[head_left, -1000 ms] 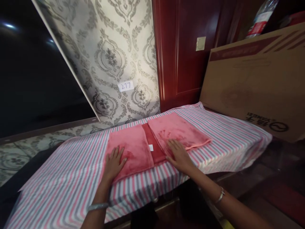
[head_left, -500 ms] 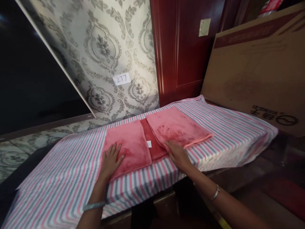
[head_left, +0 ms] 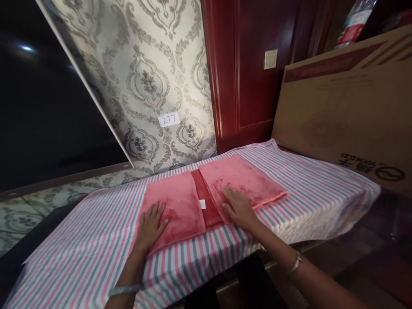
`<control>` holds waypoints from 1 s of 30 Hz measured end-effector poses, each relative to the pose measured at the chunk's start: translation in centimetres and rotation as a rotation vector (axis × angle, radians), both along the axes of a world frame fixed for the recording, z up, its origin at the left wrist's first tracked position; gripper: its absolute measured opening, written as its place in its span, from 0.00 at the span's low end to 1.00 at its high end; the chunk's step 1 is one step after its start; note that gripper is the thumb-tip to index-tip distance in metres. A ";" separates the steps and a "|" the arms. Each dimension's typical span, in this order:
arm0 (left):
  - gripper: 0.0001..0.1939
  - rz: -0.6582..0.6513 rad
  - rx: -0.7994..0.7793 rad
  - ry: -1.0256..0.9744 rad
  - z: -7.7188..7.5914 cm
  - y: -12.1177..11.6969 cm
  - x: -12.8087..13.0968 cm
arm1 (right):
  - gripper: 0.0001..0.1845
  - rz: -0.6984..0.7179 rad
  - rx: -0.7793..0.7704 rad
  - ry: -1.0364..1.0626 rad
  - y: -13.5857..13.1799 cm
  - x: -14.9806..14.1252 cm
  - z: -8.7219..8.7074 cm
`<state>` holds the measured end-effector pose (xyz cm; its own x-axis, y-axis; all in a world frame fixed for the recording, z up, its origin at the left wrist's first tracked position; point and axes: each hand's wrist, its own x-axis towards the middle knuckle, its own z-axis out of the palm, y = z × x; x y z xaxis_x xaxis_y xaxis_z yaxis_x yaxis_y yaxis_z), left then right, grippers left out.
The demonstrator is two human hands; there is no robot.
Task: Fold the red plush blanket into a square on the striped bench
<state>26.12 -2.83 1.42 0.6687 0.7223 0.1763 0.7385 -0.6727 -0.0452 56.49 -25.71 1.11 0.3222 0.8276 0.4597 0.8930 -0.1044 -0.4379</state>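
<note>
A pink plush cloth (head_left: pixel 180 193) lies on the striped tablecloth (head_left: pixel 106 231), its two side panels folded inward. Between the panels runs a strip of darker red with a small white tag (head_left: pixel 202 204). My left hand (head_left: pixel 150 225) rests flat on the left panel near its outer edge, fingers spread. On the right panel, close to its inner front corner, my right hand (head_left: pixel 240 209) lies with fingers stretched out and the thumb apart. Neither hand grips anything.
A large cardboard box (head_left: pixel 337 107) stands at the right, with a plastic bottle (head_left: pixel 354 25) behind its top edge. A dark screen (head_left: pixel 54 98) is at the left. Patterned wallpaper carries a paper label (head_left: pixel 169 119) reading 277, beside a dark red door panel (head_left: pixel 254 77).
My right hand has left the inner edge of the right panel and now lies flatter and farther onto it. My left hand stays in place. The view has tilted up slightly.
</note>
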 end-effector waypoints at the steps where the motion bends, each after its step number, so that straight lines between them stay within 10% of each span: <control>1: 0.31 0.003 0.004 0.004 0.1 -0.1 0.1 | 0.32 -0.058 -0.058 -0.021 0.7 0.4 0.5; 5: 0.31 0.014 -0.013 0.010 0.4 -0.4 0.1 | 0.34 -0.058 -0.321 -0.069 3.1 0.3 0.7; 12: 0.30 0.031 -0.088 -0.115 0.9 1.0 0.6 | 0.33 0.005 -0.343 -0.028 3.0 -1.5 -0.1; 23: 0.31 -0.393 -0.153 -0.064 4.0 -3.4 21.3 | 0.37 0.070 -0.199 0.005 0.6 -6.3 -2.4; 30: 0.29 -0.378 -0.063 -0.042 1.1 -2.5 23.2 | 0.30 0.217 -0.020 0.065 -3.6 -1.7 -1.9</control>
<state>49.31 -5.36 2.49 0.8830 0.4367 0.1723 0.4385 -0.8983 0.0296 54.83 -29.28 -0.78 0.1635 0.8896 0.4265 0.8656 0.0780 -0.4946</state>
